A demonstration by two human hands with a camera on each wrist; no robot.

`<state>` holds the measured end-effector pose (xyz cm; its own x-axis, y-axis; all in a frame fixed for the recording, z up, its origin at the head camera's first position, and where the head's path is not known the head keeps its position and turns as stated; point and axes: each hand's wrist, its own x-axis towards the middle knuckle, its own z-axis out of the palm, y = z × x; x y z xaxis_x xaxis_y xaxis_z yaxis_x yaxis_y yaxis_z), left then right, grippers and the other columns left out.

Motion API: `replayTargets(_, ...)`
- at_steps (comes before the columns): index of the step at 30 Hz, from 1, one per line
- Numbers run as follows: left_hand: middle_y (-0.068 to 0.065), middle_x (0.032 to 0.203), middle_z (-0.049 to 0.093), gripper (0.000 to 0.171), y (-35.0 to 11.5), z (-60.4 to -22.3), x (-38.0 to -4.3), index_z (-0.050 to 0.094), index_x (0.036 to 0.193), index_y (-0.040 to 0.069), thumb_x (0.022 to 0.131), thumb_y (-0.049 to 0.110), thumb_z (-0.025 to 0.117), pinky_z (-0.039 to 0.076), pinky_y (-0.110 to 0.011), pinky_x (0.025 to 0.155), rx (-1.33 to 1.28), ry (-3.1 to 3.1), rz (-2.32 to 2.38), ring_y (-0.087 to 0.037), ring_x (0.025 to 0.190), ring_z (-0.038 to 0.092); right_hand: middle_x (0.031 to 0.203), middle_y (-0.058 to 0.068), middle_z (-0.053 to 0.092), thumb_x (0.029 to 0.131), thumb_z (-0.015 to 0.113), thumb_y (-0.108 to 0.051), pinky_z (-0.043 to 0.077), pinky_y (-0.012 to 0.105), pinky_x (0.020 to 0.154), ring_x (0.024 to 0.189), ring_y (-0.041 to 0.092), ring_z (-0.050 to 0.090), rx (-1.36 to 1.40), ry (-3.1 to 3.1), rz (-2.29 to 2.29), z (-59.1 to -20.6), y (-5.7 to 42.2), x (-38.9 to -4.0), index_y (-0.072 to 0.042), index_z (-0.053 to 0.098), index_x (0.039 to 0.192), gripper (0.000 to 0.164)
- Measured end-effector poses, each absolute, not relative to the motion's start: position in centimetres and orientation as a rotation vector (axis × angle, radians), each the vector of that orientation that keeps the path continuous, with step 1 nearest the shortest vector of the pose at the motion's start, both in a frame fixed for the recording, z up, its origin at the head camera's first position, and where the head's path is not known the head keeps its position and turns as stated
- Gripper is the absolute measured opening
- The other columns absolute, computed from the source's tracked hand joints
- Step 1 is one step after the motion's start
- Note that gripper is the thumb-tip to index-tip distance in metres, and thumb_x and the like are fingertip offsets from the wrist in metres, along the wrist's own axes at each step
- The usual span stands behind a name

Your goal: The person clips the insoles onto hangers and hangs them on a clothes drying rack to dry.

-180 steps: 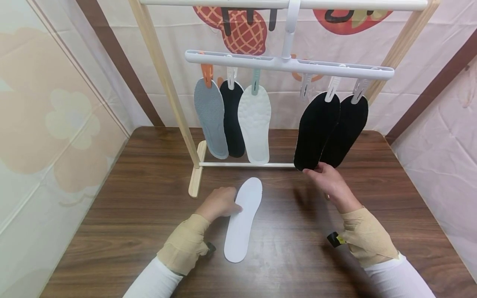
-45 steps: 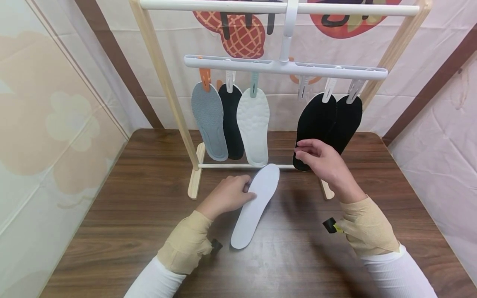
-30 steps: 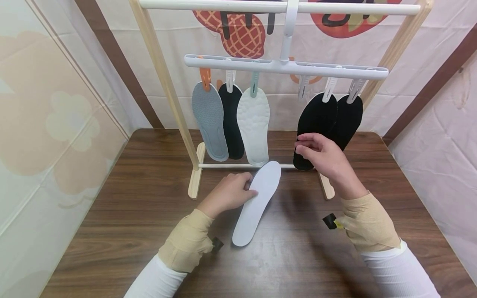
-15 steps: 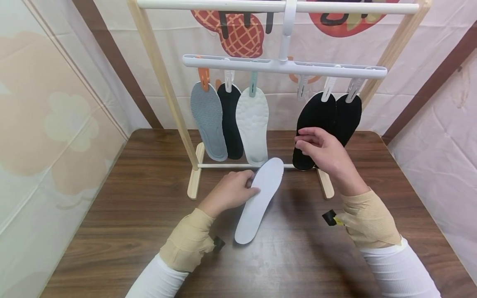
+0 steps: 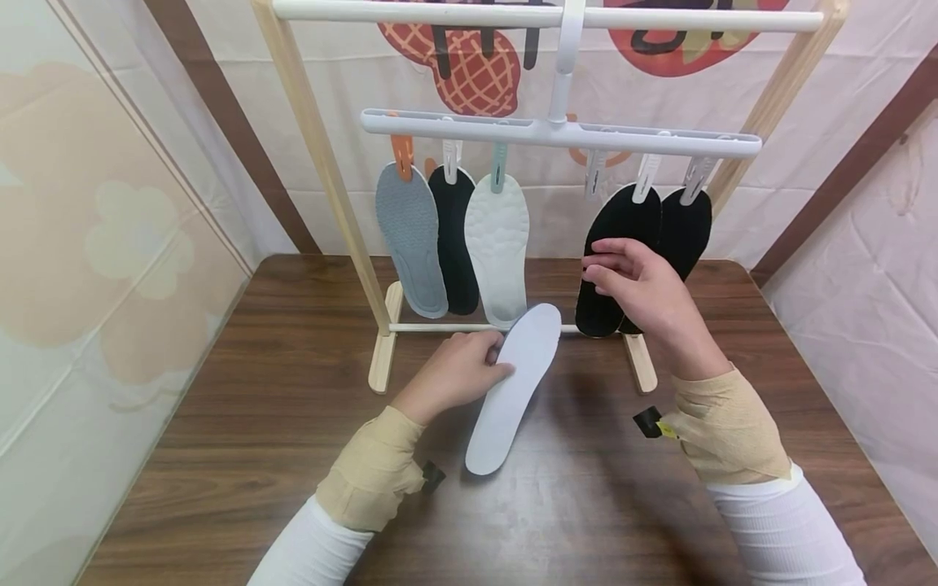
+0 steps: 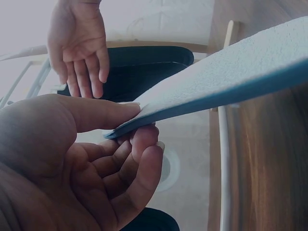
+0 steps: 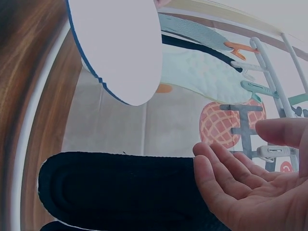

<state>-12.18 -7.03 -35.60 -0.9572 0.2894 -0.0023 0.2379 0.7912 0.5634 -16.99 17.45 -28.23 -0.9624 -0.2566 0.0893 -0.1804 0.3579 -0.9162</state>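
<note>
My left hand (image 5: 458, 370) pinches a white insole (image 5: 516, 391) by its left edge, thumb on the white face and fingers behind. A blue edge shows along this insole (image 6: 216, 91) in the left wrist view. The insole leans with its upper end toward the rack. My right hand (image 5: 641, 289) is raised, fingers relaxed, in front of a hanging black insole (image 5: 604, 301), with nothing between thumb and fingers. Just above it, an unused clear clip (image 5: 595, 172) hangs from the hanger bar (image 5: 557, 133). In the right wrist view the right fingertips overlap the black insole (image 7: 120, 187).
Clipped to the hanger's left half are a grey insole (image 5: 410, 244), a black one (image 5: 458, 244) and a white bumpy one (image 5: 498, 244). A second black insole (image 5: 689, 236) hangs at the right. The wooden rack (image 5: 330, 163) stands on the brown table (image 5: 293, 456).
My left hand has lifted the white insole off its earlier flat position, up and right toward the rack. My right hand has left the black insole's lower end and risen.
</note>
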Motion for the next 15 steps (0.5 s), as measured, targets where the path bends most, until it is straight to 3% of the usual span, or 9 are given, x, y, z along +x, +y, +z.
replayTargets(9,0.000,0.079,0.058,0.018,-6.79,-35.27,-12.27,0.067,0.102,0.008,0.094,0.023,0.072,0.043,-0.031,0.067,0.416,2.892,0.909,-0.017,0.073,0.054,0.133,0.021,0.062,0.102,0.059,-0.014,0.052,0.021,0.092,0.104,0.005,0.066,-0.434,2.536,-1.736,-27.67,17.23,-17.03,0.002,0.047,0.142,0.045)
replayTargets(15,-0.001,0.079,0.059,0.015,-6.89,-35.12,-12.33,0.064,0.096,0.009,0.094,0.022,0.071,0.044,-0.031,0.066,0.401,2.891,0.944,-0.018,0.073,0.054,0.134,0.022,0.060,0.102,0.058,-0.013,0.052,0.020,0.090,0.100,0.003,0.066,-0.430,2.512,-1.786,-27.29,16.99,-17.18,0.003,0.046,0.142,0.045)
